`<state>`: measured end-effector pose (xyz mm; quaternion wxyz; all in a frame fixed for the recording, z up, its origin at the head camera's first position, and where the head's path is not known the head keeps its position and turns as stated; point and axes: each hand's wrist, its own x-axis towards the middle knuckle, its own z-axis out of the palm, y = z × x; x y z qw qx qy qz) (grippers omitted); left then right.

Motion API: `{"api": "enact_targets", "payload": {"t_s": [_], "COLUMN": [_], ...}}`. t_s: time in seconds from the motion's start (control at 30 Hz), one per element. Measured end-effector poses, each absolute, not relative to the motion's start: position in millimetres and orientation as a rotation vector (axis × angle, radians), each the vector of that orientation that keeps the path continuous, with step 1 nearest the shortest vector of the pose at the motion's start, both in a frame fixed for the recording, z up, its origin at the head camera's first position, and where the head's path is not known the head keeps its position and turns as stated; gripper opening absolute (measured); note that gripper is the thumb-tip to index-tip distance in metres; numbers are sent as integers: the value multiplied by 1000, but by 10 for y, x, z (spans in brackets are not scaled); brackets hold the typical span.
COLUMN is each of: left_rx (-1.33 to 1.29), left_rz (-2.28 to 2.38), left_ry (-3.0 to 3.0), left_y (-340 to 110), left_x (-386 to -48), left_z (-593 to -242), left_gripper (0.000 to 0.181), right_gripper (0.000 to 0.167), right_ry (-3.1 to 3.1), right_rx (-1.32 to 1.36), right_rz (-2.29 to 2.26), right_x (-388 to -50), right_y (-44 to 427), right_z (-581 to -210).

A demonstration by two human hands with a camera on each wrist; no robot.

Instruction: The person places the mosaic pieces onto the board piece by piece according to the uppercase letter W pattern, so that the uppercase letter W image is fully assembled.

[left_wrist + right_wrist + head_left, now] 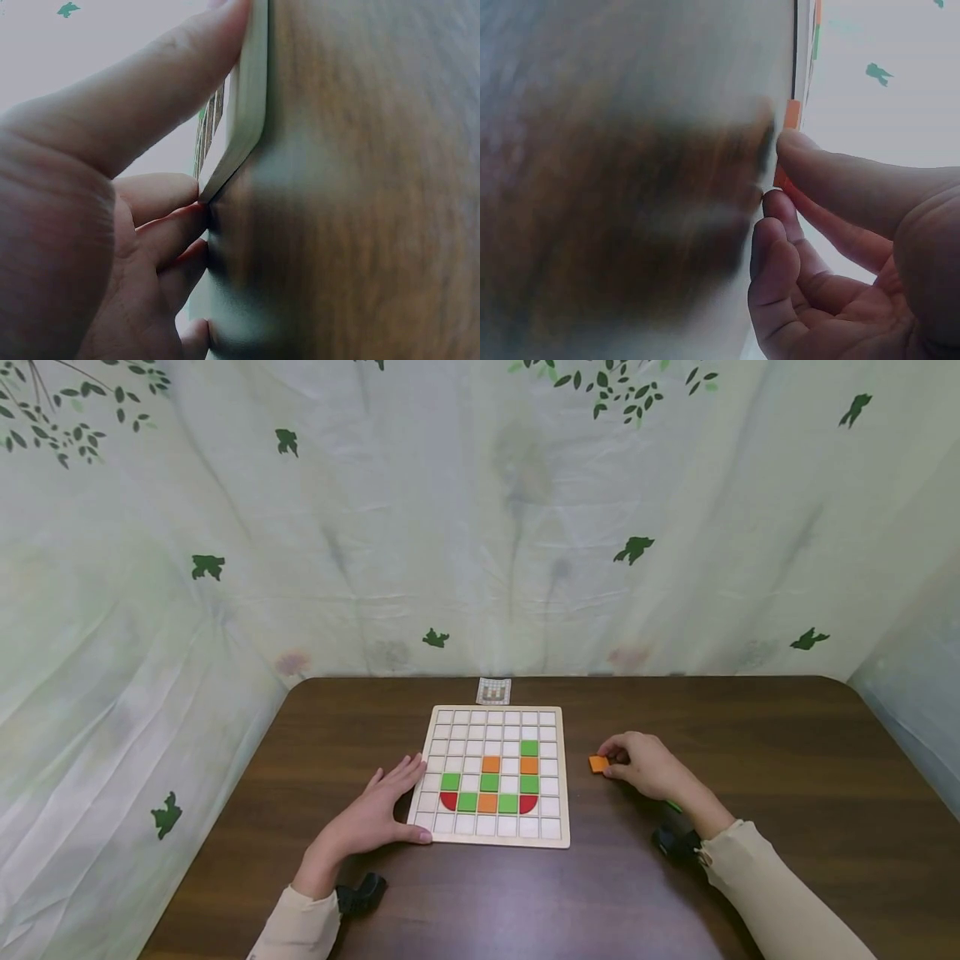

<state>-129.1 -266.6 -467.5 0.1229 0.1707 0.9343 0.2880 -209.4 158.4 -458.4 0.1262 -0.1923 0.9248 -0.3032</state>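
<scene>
A square pale wooden grid board [498,837] lies on the table, with green, orange and red tiles set in some of its white squares. My left hand [378,810] rests along the board's left side, fingers spread and thumb at the near left corner. In the left wrist view the thumb [172,75] lies on the board's edge [251,105]. To the right of the board, my right hand [645,766] pinches an orange tile [597,764] between thumb and fingers, at the tabletop. The right wrist view shows the same orange tile [792,114] past the thumb tip.
A small printed card [493,692] lies just beyond the board's far edge. The dark brown wooden table [750,735] reaches back to a pale curtain [480,527] with leaf and bird prints. Black devices [362,894] are strapped to both wrists.
</scene>
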Motion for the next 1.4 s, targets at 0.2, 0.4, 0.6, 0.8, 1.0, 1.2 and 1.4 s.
{"api": "enact_targets", "payload": {"t_s": [0.2,0.4,0.6,0.8,1.0,1.2,1.4], "left_rx": [497,504,509,496,490,488,489], "left_rz": [845,843,835,827,820,828,830], "left_ry": [2727,2737,2735,2729,2725,2722,2720], "left_y": [-2671,-2672,-2673,-2672,-2663,-2660,-2658], "left_x": [-1290,-1290,-1290,-1293,-1298,-1297,-1292], "left_z": [-4682,-4685,-4681,-4677,-4673,-4664,-4664], "left_gripper": [110,110,110,109,110,110,110], "right_gripper": [22,22,23,24,23,22,22], "right_ry": [2724,2739,2743,2728,2711,2699,2699], "right_rx": [-589,-611,-658,-662,-673,-711,-752], "right_rz": [-897,-931,-965,-1009,-1018,-1038,-1062], "right_x": [-2070,-2028,-1994,-1970,-1944,-1940,-1952], "right_y": [1543,1447,1314,1134,936,747,595], "right_z": [-4539,-4474,-4423,-4379,-4351,-4354,-4370]}}
